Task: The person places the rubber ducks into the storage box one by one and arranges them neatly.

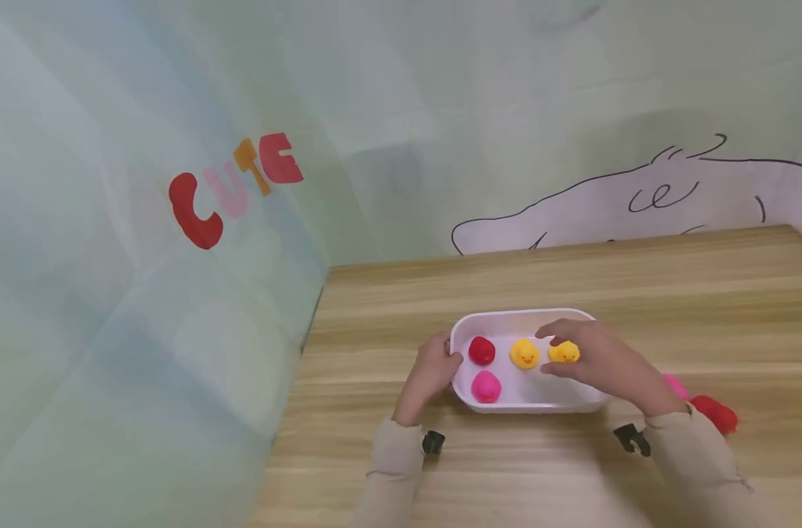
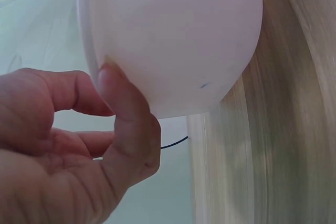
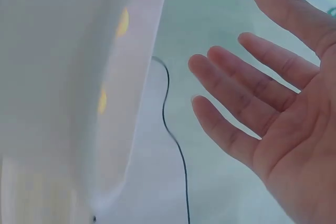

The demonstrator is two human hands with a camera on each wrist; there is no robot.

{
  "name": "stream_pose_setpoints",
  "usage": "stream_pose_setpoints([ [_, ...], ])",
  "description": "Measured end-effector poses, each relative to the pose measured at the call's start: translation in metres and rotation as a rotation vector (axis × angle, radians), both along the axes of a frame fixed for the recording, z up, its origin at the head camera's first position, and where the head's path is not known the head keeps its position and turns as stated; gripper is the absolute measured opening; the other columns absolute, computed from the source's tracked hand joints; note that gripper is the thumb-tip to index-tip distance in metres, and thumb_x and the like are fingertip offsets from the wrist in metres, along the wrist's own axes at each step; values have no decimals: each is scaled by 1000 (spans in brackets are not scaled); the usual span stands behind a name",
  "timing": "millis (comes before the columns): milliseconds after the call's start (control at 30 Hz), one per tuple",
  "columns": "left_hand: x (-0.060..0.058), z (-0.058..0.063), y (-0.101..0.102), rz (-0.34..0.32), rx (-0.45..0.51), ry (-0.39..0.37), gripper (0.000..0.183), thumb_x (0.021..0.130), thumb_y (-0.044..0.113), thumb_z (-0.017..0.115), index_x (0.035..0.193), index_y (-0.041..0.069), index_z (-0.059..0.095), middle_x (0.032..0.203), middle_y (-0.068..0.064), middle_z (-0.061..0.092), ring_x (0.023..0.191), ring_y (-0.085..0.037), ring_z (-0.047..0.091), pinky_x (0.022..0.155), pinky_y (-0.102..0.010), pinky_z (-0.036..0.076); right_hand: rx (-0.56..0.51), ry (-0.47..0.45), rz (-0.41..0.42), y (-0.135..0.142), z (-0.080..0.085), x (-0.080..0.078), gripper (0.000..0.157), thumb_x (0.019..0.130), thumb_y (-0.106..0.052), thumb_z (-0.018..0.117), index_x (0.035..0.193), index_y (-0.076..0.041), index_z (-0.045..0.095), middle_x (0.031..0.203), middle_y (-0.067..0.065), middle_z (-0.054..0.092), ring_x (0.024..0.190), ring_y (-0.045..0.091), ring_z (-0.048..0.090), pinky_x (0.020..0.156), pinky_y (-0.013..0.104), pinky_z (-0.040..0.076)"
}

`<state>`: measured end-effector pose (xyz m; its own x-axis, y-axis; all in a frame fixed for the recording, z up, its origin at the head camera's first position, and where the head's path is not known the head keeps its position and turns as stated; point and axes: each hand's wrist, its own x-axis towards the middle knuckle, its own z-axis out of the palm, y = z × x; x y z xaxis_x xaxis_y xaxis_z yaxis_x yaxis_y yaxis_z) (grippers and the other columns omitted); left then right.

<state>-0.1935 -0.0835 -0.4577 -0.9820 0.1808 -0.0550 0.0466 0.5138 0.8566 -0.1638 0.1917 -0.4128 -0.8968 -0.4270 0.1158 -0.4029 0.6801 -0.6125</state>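
Observation:
A white tray (image 1: pixel 533 406) stands on the wooden table. My left hand (image 1: pixel 435 367) grips its left end, thumb and fingers at the rim; the left wrist view shows this hand (image 2: pixel 79 145) against the tray's outer wall (image 2: pixel 178 35). Inside lie a red toy (image 1: pixel 482 351), a pink toy duck (image 1: pixel 487 386), a yellow toy duck (image 1: pixel 524 353) and a second yellow duck (image 1: pixel 564 353). My right hand (image 1: pixel 595 359) hovers over the tray's right part beside that second duck, thumb and fingers apart. In the right wrist view the hand (image 3: pixel 283 103) holds nothing.
Right of the tray, partly behind the right forearm, are red toys (image 1: pixel 714 414) and a pink toy (image 1: pixel 675 386) on the table (image 1: pixel 388 308). A printed cloth wall (image 1: pixel 388 147) borders the table at the back and left. Each wrist carries a small black device (image 1: pixel 433 442).

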Motion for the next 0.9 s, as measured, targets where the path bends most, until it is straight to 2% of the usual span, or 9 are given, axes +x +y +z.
stream_pose_setpoints([
  [167, -1, -1, 4, -12, 1, -4, 37, 90, -4, 55, 126, -11, 61, 79, -12, 61, 55, -23, 61, 42, -30, 54, -3, -3, -55, 30, 3, 5, 47, 83, -19, 83, 125, -4, 67, 120, 13, 68, 106, 33, 64, 89, 58, 53],
  [333, -1, -3, 10, -22, 3, -22, 38, 89, -5, 55, 127, -11, 60, 79, -12, 61, 55, -21, 60, 44, -35, 56, -1, 33, -98, 60, -3, 11, 48, 83, -17, 84, 124, -1, 67, 121, 18, 67, 105, 35, 65, 89, 61, 53],
  [433, 0, -5, 10, -20, 2, -19, 38, 90, -4, 55, 128, -11, 60, 82, -13, 62, 57, -22, 61, 44, -32, 55, 17, 41, -124, 75, -7, 13, 48, 82, -15, 84, 124, 0, 66, 121, 19, 67, 104, 37, 66, 87, 62, 54],
  [567, 4, -6, 6, -2, -3, -17, 40, 89, -4, 55, 128, -12, 59, 82, -14, 61, 56, -22, 60, 42, -28, 52, 23, 61, -138, 90, -14, 15, 48, 80, -12, 85, 122, 2, 67, 119, 19, 68, 101, 37, 67, 85, 60, 56],
  [667, 5, -7, 2, 7, -1, -13, 40, 87, -5, 54, 126, -13, 59, 78, -13, 59, 51, -20, 57, 41, -30, 53, 20, 66, -145, 101, -20, 16, 48, 79, -12, 85, 121, 4, 67, 118, 21, 68, 100, 37, 67, 84, 61, 56],
  [900, -1, -5, 4, 10, 27, -15, 42, 87, -3, 54, 128, -13, 58, 81, -15, 61, 56, -21, 60, 44, -35, 56, 39, 101, -193, 132, -27, 20, 51, 76, -12, 87, 120, 4, 67, 114, 19, 69, 98, 37, 68, 82, 56, 56],
])
